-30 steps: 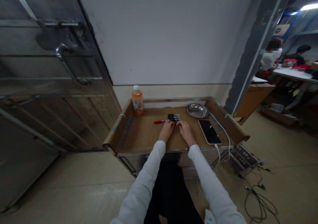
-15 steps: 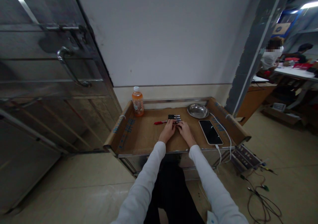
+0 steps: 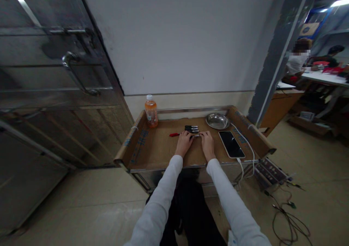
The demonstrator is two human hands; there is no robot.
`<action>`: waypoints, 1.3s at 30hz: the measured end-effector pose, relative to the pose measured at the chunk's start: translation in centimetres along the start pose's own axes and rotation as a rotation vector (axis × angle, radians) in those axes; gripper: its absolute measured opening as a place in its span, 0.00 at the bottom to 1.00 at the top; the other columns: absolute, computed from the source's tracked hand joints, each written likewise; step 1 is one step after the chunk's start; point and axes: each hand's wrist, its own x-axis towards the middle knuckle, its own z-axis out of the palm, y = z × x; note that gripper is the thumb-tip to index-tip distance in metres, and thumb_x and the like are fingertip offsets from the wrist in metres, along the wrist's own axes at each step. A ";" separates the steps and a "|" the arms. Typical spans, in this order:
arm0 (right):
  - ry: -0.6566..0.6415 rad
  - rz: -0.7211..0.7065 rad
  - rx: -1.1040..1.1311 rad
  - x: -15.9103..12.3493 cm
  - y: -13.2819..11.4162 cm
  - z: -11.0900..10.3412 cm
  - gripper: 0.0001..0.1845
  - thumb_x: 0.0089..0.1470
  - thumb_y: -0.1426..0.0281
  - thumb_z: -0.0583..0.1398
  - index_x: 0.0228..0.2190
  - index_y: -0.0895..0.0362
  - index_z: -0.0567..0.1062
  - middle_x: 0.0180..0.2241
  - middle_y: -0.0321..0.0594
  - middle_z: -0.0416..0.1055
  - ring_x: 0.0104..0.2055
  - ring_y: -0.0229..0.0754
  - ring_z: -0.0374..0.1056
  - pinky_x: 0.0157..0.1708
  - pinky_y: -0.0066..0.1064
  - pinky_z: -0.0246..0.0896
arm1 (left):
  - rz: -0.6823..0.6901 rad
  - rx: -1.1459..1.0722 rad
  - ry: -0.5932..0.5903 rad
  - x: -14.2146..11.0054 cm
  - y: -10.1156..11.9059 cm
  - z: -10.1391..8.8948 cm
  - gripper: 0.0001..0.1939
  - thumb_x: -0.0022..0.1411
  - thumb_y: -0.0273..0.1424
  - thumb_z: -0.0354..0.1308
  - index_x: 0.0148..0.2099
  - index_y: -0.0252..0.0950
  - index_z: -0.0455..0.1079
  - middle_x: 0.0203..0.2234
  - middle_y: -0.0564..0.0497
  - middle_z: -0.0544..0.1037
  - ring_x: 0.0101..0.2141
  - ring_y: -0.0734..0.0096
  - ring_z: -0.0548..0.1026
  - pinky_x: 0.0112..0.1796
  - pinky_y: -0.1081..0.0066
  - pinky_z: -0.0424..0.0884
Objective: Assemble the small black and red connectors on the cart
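My left hand [image 3: 183,142] and my right hand [image 3: 208,142] rest side by side on the cardboard-lined cart top [image 3: 158,148]. Their fingers are curled round a small dark pen-like thing [image 3: 196,136] held between them. Just beyond the fingertips lie several black pens [image 3: 191,129] in a row. A red pen [image 3: 173,134] lies to the left of my left hand.
An orange drink bottle [image 3: 151,111] stands at the cart's back left. A steel dish [image 3: 217,121] and a phone [image 3: 231,144] on a white cable [image 3: 249,146] sit on the right. A metal door [image 3: 54,79] is at left. People sit at a table [image 3: 324,77] far right.
My two hands have drawn slightly apart, and a small dark pen now shows between them. The view has shifted a little.
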 end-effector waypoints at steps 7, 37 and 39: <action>0.033 -0.026 0.043 0.0 -0.1 0.0 0.18 0.61 0.72 0.47 0.38 0.59 0.76 0.37 0.47 0.69 0.39 0.43 0.66 0.43 0.34 0.61 | -0.019 -0.053 0.053 -0.2 0.5 -0.3 0.09 0.66 0.29 0.50 0.45 0.36 0.69 0.39 0.47 0.76 0.41 0.66 0.74 0.46 0.65 0.67; -0.179 -0.136 -0.237 0.4 -1.4 -0.2 0.19 0.55 0.78 0.50 0.46 0.59 0.71 0.46 0.49 0.64 0.49 0.46 0.60 0.52 0.38 0.58 | -0.563 0.322 0.186 -2.0 0.9 -1.8 0.18 0.64 0.18 0.35 0.46 0.28 0.65 0.42 0.37 0.69 0.43 0.59 0.67 0.44 0.62 0.65; -0.184 -0.141 -0.250 0.5 -1.4 -0.1 0.20 0.55 0.78 0.50 0.48 0.57 0.71 0.47 0.48 0.63 0.50 0.46 0.59 0.51 0.37 0.58 | -0.578 0.338 0.177 -1.8 0.8 -1.7 0.19 0.63 0.18 0.34 0.46 0.27 0.65 0.42 0.36 0.68 0.43 0.59 0.67 0.45 0.62 0.65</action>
